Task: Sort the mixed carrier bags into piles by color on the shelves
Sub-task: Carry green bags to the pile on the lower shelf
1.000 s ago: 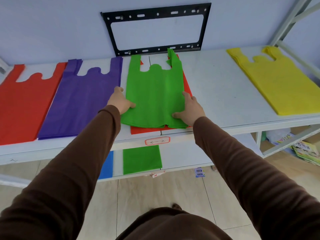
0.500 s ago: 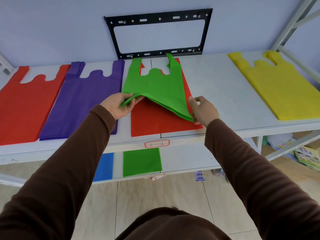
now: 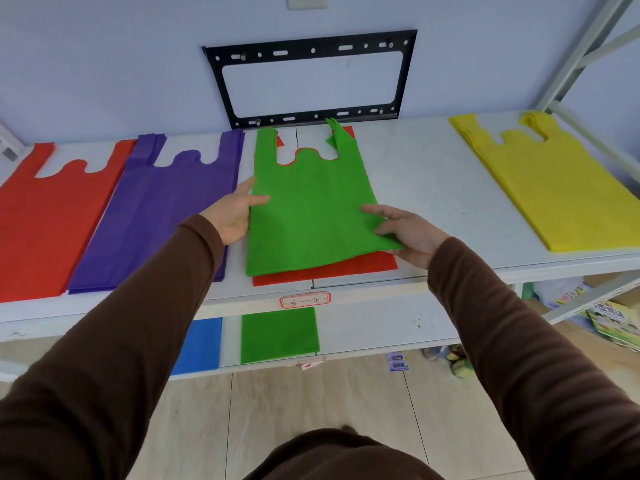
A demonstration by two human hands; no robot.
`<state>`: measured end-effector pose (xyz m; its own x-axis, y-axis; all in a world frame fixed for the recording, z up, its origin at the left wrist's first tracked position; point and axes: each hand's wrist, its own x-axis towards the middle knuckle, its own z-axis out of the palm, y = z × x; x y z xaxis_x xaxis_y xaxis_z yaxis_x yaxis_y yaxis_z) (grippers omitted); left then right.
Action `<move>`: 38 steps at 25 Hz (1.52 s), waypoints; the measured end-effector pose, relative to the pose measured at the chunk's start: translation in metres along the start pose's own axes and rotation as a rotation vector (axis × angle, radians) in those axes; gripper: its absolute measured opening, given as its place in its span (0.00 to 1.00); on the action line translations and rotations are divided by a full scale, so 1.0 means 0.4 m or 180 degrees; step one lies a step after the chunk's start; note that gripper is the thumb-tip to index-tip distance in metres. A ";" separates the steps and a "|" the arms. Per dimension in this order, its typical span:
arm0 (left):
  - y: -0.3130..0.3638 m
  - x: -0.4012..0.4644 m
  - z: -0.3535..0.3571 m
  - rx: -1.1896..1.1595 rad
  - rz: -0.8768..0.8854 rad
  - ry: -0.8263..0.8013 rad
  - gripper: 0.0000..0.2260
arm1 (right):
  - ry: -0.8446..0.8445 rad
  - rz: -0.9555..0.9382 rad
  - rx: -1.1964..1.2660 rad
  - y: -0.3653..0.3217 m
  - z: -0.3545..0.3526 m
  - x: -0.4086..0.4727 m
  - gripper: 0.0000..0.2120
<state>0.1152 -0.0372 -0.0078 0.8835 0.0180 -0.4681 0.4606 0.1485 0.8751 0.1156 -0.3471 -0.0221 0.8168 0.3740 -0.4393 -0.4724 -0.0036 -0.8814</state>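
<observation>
Since half a second ago, the green bag (image 3: 311,209) has been brought flatter over the red bag (image 3: 346,266), though its near right corner is still raised. It is pinched at both side edges, presumably so it can be carried whole to the green pile (image 3: 278,336) on the lower shelf (image 3: 381,327). The left hand (image 3: 233,216) has its thumb laid on top; the fingers of the right hand (image 3: 405,233) are curled round the corner. Sorted piles are laid apart on the upper shelf (image 3: 426,188): red pile (image 3: 45,216), purple pile (image 3: 156,216), yellow pile (image 3: 554,188). A blue pile (image 3: 199,344) is seen below. A black bracket (image 3: 311,50) is fixed to the pale wall; the floor is wood-patterned.
</observation>
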 end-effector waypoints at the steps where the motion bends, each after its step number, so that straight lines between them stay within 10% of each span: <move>1: 0.013 0.010 0.009 0.0071 -0.0012 -0.0146 0.28 | 0.0012 0.0029 -0.0017 -0.004 -0.015 0.002 0.25; 9: 0.085 0.122 0.039 0.1083 0.0029 -0.0026 0.32 | 0.0290 -0.0210 -0.0643 -0.020 -0.034 0.025 0.24; 22: 0.065 -0.301 -0.217 0.1495 0.2234 -0.0094 0.41 | 0.0679 -0.2128 -0.1628 0.079 0.325 -0.340 0.37; 38: -0.798 -0.591 -0.449 0.1727 0.0363 -0.0121 0.40 | 0.0488 -0.0027 -0.1563 0.830 0.542 -0.580 0.37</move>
<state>-0.2560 0.0888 -0.1987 0.9281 -0.0331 -0.3708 0.3309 -0.3831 0.8624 -0.3027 -0.2340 -0.1750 0.8765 0.2359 -0.4197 -0.2843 -0.4501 -0.8466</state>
